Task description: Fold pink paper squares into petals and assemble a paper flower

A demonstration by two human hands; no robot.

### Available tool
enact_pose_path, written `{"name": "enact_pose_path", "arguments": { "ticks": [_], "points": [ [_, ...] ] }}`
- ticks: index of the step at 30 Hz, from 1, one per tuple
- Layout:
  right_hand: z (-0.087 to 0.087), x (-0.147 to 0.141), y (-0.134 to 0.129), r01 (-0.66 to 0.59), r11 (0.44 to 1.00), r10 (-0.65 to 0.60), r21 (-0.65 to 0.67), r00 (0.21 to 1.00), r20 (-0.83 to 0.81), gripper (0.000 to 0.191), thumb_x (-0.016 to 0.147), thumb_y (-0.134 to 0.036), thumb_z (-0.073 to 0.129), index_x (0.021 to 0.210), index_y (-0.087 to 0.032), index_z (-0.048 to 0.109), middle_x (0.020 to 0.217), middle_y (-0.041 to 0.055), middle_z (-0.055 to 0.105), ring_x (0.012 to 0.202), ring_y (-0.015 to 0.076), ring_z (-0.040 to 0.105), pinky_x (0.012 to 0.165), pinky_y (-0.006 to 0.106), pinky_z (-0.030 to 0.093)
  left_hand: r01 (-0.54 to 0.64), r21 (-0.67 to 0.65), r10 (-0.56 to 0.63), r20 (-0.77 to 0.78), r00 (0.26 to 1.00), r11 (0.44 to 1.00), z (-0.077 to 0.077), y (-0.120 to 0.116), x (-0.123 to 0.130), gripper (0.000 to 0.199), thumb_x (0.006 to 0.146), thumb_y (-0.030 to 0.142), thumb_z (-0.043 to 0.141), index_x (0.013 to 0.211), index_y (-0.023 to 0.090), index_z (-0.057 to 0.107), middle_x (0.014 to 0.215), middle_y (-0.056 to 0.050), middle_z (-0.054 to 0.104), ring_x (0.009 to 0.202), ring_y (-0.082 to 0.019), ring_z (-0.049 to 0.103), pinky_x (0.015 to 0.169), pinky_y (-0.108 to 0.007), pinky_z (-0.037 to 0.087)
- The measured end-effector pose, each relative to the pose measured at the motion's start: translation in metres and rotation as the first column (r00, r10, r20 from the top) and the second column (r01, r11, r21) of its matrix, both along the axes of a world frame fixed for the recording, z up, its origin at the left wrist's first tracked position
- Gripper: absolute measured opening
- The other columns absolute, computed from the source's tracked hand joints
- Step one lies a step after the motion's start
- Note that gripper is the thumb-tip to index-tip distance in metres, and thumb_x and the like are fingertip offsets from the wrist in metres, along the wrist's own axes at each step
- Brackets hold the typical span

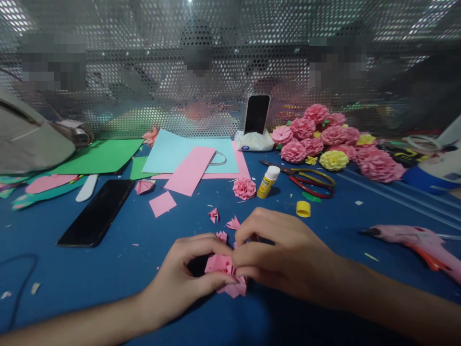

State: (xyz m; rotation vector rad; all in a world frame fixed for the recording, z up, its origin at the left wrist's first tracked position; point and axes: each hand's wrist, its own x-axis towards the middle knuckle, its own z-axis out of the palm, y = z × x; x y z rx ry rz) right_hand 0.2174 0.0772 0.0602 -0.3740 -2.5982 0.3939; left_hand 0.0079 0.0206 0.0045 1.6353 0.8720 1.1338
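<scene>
A pink paper flower point(232, 288) with folded petals lies low in the middle, between my two hands. My left hand point(190, 269) grips it from the left, thumb in front and fingers behind. The fingers of my right hand point(273, 254) are pinched together at its right side, on the petals; their tips are partly hidden. Just beyond are small folded pink paper pieces point(213, 215). Farther back sits a finished pink paper flower point(244, 189) beside an uncapped yellow glue stick point(268, 182), whose yellow cap point(303, 209) stands to the right.
Scissors point(312, 180) and a pink glue gun point(414, 240) lie at right, before a pile of pink and yellow paper flowers point(302, 129). A black phone point(96, 213) lies at left. Coloured paper sheets point(189, 144) and a propped phone point(257, 114) stand before a perforated metal screen point(162, 72).
</scene>
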Motion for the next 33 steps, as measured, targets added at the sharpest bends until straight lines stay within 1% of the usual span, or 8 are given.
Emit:
{"name": "enact_pose_path", "arguments": {
  "ticks": [5, 11, 16, 20, 23, 27, 31, 33],
  "points": [
    [0.0, 0.0011, -0.0001, -0.003, 0.999, 0.001, -0.035, 0.998, -0.064, 0.016, 0.101, -0.021, 0.052, 0.094, -0.021, 0.066, 0.094, 0.0022, 0.062, 0.084, 0.0138, 0.052, 0.075, 0.025, 0.038, 0.012, 0.009, -0.012, -0.019, 1.0, 1.0, -0.0005, -0.0013, -0.0008, 0.018, 0.086, 0.034, 0.076, 0.093, 0.018, 0.075, 0.084, -0.002, 0.071, 0.078, -0.014, 0.062, 0.073, -0.022, 0.046],
    [0.0003, 0.0005, 0.0004, -0.039, 0.999, 0.039, 0.017, 0.999, 0.008, 0.009, 0.097, -0.017, 0.059, 0.095, -0.023, 0.064, 0.096, -0.0012, 0.062, 0.083, 0.0137, 0.049, 0.074, 0.025, 0.035, 0.023, 0.014, -0.023, -0.026, 0.999, 1.0, 0.0012, -0.0008, 0.001, 0.022, 0.086, 0.038, 0.075, 0.089, 0.017, 0.076, 0.079, -0.002, 0.069, 0.073, -0.014, 0.06, 0.067, -0.022, 0.044],
    [-0.0004, -0.001, -0.0013, -0.054, 0.997, 0.048, 0.057, 0.993, 0.106, 0.012, 0.1, -0.019, 0.055, 0.091, -0.022, 0.063, 0.097, -0.0014, 0.063, 0.083, 0.0149, 0.047, 0.072, 0.028, 0.033, 0.058, -0.006, -0.058, -0.041, 0.997, 0.998, 0.0019, 0.0004, 0.0022, 0.017, 0.085, 0.033, 0.076, 0.088, 0.016, 0.076, 0.078, -0.003, 0.069, 0.075, -0.016, 0.061, 0.069, -0.024, 0.045],
    [-0.0015, -0.0016, -0.0009, -0.07, 0.993, 0.058, 0.098, 0.991, 0.12, 0.016, 0.103, -0.019, 0.05, 0.095, -0.022, 0.064, 0.097, -0.0018, 0.063, 0.083, 0.0149, 0.046, 0.073, 0.028, 0.032, 0.082, -0.004, -0.082, -0.028, 0.996, 0.997, 0.0011, 0.0016, 0.0022, 0.02, 0.086, 0.035, 0.075, 0.089, 0.016, 0.075, 0.081, -0.004, 0.069, 0.08, -0.018, 0.063, 0.074, -0.026, 0.046],
    [-0.0013, -0.0009, -0.0006, -0.058, 0.995, 0.048, 0.079, 0.992, 0.113, 0.019, 0.103, -0.019, 0.048, 0.096, -0.023, 0.065, 0.096, -0.0015, 0.062, 0.082, 0.0146, 0.046, 0.071, 0.028, 0.031, 0.096, -0.003, -0.096, -0.014, 0.995, 0.995, 0.0023, 0.0015, 0.0021, 0.022, 0.088, 0.037, 0.073, 0.09, 0.015, 0.075, 0.084, -0.005, 0.071, 0.081, -0.018, 0.063, 0.076, -0.027, 0.046],
    [0.0, 0.0002, -0.0013, -0.05, 0.998, 0.046, 0.032, 0.994, 0.101, 0.013, 0.101, -0.021, 0.054, 0.099, -0.027, 0.065, 0.095, -0.0028, 0.06, 0.082, 0.0133, 0.046, 0.071, 0.027, 0.031, 0.101, 0.003, -0.101, 0.007, 0.995, 0.995, 0.0049, -0.0008, 0.0018, 0.02, 0.088, 0.035, 0.073, 0.087, 0.015, 0.074, 0.082, -0.005, 0.07, 0.079, -0.016, 0.062, 0.073, -0.025, 0.046],
    [0.0007, 0.0001, -0.0023, -0.059, 0.998, 0.058, 0.008, 0.994, 0.093, 0.014, 0.102, -0.021, 0.052, 0.097, -0.026, 0.064, 0.095, -0.0027, 0.061, 0.082, 0.0131, 0.047, 0.071, 0.026, 0.031, 0.103, 0.006, -0.103, 0.028, 0.994, 0.995, 0.0055, -0.001, 0.0023, 0.019, 0.087, 0.034, 0.074, 0.086, 0.015, 0.073, 0.081, -0.004, 0.069, 0.078, -0.016, 0.061, 0.074, -0.026, 0.045],
    [0.0016, 0.0, -0.0025, -0.076, 0.997, 0.074, 0.009, 0.99, 0.119, 0.013, 0.101, -0.02, 0.053, 0.097, -0.026, 0.064, 0.096, -0.0029, 0.061, 0.083, 0.0134, 0.047, 0.071, 0.027, 0.031, 0.111, 0.005, -0.111, 0.034, 0.993, 0.994, 0.0053, -0.0002, 0.0029, 0.018, 0.087, 0.034, 0.074, 0.085, 0.015, 0.073, 0.082, -0.005, 0.07, 0.079, -0.017, 0.062, 0.075, -0.027, 0.046]
  ]
}}
